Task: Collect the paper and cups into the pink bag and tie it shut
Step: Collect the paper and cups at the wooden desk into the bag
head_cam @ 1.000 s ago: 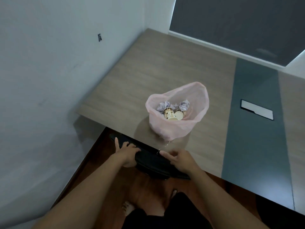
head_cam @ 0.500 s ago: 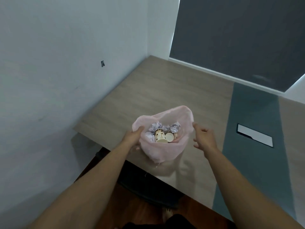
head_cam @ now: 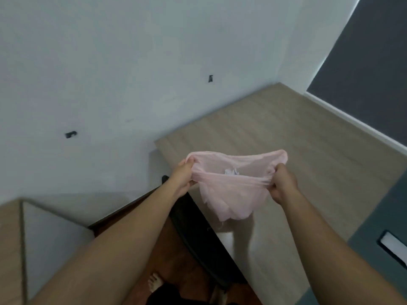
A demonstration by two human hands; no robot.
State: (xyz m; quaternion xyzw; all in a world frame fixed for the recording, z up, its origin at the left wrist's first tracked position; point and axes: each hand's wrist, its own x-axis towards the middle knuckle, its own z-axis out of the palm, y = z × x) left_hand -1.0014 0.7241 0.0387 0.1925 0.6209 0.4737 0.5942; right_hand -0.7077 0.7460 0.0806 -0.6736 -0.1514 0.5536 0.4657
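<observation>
The pink bag [head_cam: 231,194] hangs in the air above the table's near edge, stretched wide between both hands. My left hand [head_cam: 184,176] grips the left side of its rim. My right hand [head_cam: 283,183] grips the right side. The mouth is pulled into a narrow slit, and a bit of crumpled white paper [head_cam: 231,172] shows inside. The cups are hidden within the bag.
The wooden table [head_cam: 286,133] runs toward the window, with a grey-green strip and a white-lined inset [head_cam: 394,245] at the right. A black chair [head_cam: 198,234] stands below the table's near edge. A white wall rises at the left, a low cabinet [head_cam: 13,238] at the lower left.
Both hands went from the chair up to the bag, took hold of its rim, lifted it off the table and pulled the mouth sideways. The view has swung left and upward.
</observation>
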